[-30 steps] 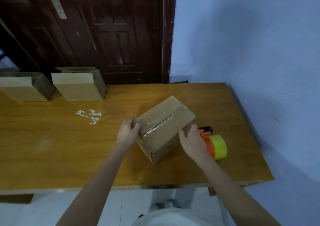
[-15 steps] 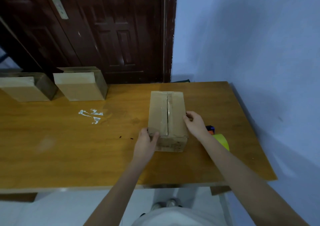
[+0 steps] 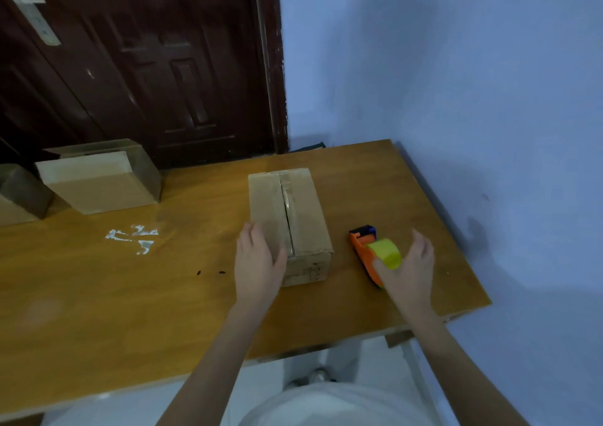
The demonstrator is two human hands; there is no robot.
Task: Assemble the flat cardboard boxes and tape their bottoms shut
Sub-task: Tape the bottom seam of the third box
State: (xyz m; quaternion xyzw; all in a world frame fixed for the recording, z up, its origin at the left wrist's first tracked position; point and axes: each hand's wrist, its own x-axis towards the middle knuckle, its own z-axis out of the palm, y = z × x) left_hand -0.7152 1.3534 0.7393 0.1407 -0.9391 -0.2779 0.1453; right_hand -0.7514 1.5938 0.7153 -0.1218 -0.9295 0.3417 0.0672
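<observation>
A brown cardboard box (image 3: 303,210) stands on the wooden table (image 3: 98,295) with its two flaps folded shut on top and a seam running down the middle. My left hand (image 3: 257,262) rests against the box's near left corner, fingers straight and thumb on the top edge. To the right lies an orange tape dispenser (image 3: 363,252) carrying a yellow-green tape roll (image 3: 386,252). My right hand (image 3: 408,269) hovers spread over the dispenser's near end and holds nothing.
Two assembled boxes stand at the back left, one (image 3: 98,177) near the door and another (image 3: 19,197) cut off by the frame edge. White tape scraps (image 3: 133,236) stick to the table. A dark door (image 3: 146,60) is behind and a blue wall (image 3: 456,99) is on the right.
The box was turned from a diagonal to lie lengthwise away from me. My right hand left its right side and moved over the tape dispenser; my left hand stays on the near left corner.
</observation>
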